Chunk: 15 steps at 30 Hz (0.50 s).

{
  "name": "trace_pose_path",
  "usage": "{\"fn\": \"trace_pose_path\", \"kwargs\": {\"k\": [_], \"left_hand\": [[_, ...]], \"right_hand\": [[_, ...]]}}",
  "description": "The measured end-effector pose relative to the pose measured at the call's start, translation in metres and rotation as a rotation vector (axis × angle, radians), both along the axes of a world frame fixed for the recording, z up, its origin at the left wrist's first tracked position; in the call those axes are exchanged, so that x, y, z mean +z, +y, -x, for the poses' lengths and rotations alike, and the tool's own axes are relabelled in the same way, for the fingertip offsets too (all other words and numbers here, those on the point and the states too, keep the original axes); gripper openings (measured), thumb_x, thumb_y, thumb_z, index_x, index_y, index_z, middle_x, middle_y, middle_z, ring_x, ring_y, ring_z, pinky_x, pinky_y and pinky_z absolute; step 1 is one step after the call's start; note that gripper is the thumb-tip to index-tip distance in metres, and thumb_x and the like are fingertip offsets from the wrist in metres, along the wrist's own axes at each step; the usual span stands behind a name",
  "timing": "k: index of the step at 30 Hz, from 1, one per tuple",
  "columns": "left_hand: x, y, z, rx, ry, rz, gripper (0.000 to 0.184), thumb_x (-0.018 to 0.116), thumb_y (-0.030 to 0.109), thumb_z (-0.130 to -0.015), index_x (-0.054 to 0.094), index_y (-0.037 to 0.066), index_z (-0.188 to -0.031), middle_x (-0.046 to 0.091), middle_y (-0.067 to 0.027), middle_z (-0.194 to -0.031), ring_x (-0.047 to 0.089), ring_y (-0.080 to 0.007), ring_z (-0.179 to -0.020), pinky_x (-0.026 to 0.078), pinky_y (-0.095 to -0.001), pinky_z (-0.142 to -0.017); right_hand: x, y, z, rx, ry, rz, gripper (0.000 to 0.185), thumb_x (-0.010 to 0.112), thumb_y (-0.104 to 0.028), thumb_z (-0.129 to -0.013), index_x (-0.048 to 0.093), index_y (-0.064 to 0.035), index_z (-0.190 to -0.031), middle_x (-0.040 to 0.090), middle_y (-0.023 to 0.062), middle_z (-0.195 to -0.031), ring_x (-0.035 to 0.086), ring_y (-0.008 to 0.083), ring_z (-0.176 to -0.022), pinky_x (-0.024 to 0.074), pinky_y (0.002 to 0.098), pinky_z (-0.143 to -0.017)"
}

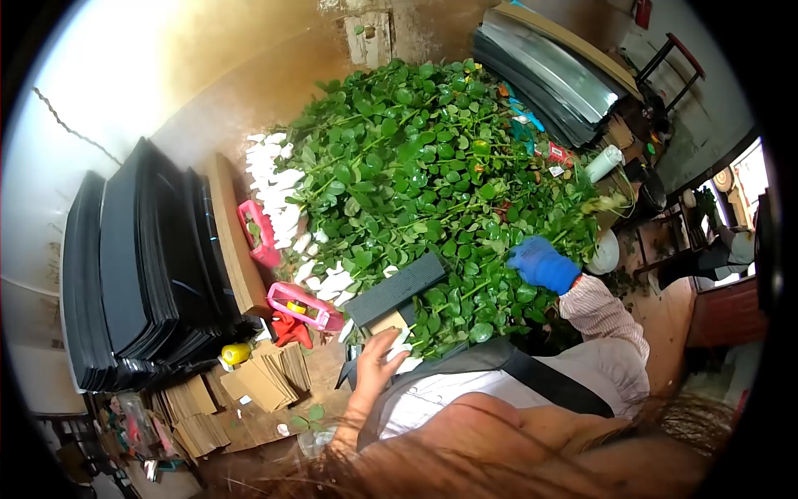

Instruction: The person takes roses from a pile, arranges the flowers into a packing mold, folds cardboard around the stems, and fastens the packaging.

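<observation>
My left hand (381,366) is bare, its thumb and fingers apart, beside white-wrapped flower heads (407,363) and a piece of brown cardboard (387,322). A dark grey block (397,289) lies across the greenery just beyond it. My right hand (544,264), in a blue glove, has its fingers curled down at the near right side of the leafy stems (478,291). Leaves partly hide those fingertips. A large heap of green leafy stems (407,158) spreads in front of me, with more white-wrapped heads (274,179) along its left side.
Two pink plastic tools (303,305) (260,234) lie left of the heap, near a red cloth (291,330) and yellow tape roll (235,354). Cardboard pieces (268,378) and stacked black sheets (137,258) stand left. More sheets (549,75) lean at the back right, near a pale cylinder (604,164).
</observation>
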<state>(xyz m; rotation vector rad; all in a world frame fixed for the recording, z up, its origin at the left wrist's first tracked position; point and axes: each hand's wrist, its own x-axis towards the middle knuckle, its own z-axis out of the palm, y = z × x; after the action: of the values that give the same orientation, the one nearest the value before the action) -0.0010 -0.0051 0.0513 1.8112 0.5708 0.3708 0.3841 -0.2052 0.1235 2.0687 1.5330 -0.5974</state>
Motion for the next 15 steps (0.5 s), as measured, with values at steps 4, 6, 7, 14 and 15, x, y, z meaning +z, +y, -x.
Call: {"fn": "trace_pose_path", "kwargs": {"k": [4,6,7,14,15], "left_hand": [[-0.003,0.002,0.001,-0.09,0.058,-0.171,0.056,0.08,0.019,-0.082,0.06,0.012,-0.134,0.06,-0.0125,-0.119,0.061,-0.0308,-0.106,0.052,-0.0366,-0.088],[-0.001,0.003,0.003,-0.113,0.097,-0.185,0.056,0.078,0.02,-0.084,0.058,0.013,-0.136,0.059,-0.0121,-0.118,0.06,-0.0309,-0.105,0.052,-0.0371,-0.087],[-0.001,0.004,0.001,-0.138,0.088,-0.225,0.056,0.077,0.021,-0.085,0.056,0.013,-0.137,0.058,-0.0123,-0.118,0.059,-0.0315,-0.106,0.051,-0.0372,-0.087],[0.006,0.009,-0.004,-0.199,0.139,-0.236,0.054,0.074,0.021,-0.087,0.056,0.011,-0.137,0.056,-0.0145,-0.12,0.058,-0.033,-0.105,0.05,-0.0371,-0.089],[0.002,0.009,-0.004,-0.187,0.135,-0.259,0.049,0.072,0.019,-0.088,0.059,0.01,-0.134,0.059,-0.0131,-0.117,0.058,-0.0327,-0.105,0.05,-0.038,-0.089]], "right_hand": [[0.016,0.047,0.001,0.169,-0.027,0.387,0.032,0.066,-0.023,-0.081,0.07,-0.0225,-0.113,0.07,0.0059,-0.099,0.068,0.0284,-0.097,0.0532,0.0425,-0.087],[0.054,0.072,-0.01,0.106,0.017,0.223,0.029,0.065,-0.021,-0.081,0.071,-0.0193,-0.109,0.071,0.0065,-0.092,0.069,0.0297,-0.09,0.0543,0.0445,-0.083],[0.082,0.103,-0.009,0.1,-0.028,0.122,0.021,0.064,-0.018,-0.083,0.07,-0.0136,-0.103,0.071,0.0094,-0.092,0.069,0.0291,-0.09,0.0532,0.0448,-0.082],[0.014,0.312,-0.087,0.389,-0.189,-1.171,0.037,0.059,-0.026,-0.091,0.064,-0.0175,-0.126,0.06,0.0094,-0.126,0.054,0.0276,-0.12,0.0439,0.0434,-0.101],[0.0,0.332,-0.094,0.339,-0.232,-1.069,0.035,0.061,-0.024,-0.089,0.065,-0.0156,-0.123,0.059,0.0097,-0.128,0.052,0.029,-0.122,0.0419,0.0448,-0.104]]}}
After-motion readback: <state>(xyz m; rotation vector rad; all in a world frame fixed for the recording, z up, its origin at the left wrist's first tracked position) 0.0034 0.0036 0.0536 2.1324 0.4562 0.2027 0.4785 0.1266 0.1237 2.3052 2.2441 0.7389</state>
